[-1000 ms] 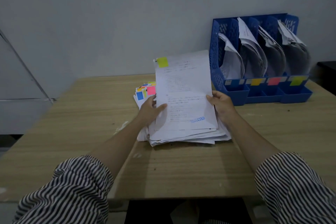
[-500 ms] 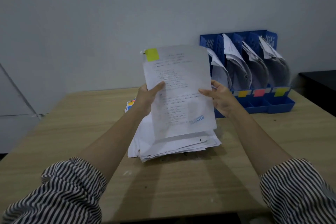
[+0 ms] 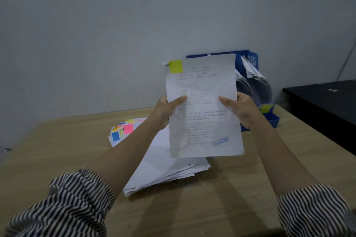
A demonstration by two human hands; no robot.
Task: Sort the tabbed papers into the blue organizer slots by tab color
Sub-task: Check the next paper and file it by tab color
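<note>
While a printed sheet (image 3: 204,109) is held upright above the desk (image 3: 221,198), it is gripped at both side edges in the head view. The left edge is pinched by the left hand (image 3: 166,110), with the thumb laid across the front of the page and the fingers hidden behind it. The right edge is pinched the same way by the right hand (image 3: 241,108). A yellow tab (image 3: 175,66) is stuck at the sheet's top left corner, and a blue stamp (image 3: 220,141) is seen near its lower right. Behind the sheet, at the far right of the desk against the wall, the blue organizer (image 3: 252,61) is largely covered; only its right slots, filled with curled papers, and a yellow label (image 3: 266,107) on its front are seen. Below the sheet, a stack of papers (image 3: 163,167) lies flat on the desk, with pink, blue and yellow tabs showing at its far left corner. Striped sleeves (image 3: 73,202) are pushed up on both forearms. A black surface (image 3: 325,102) is seen at the right.
</note>
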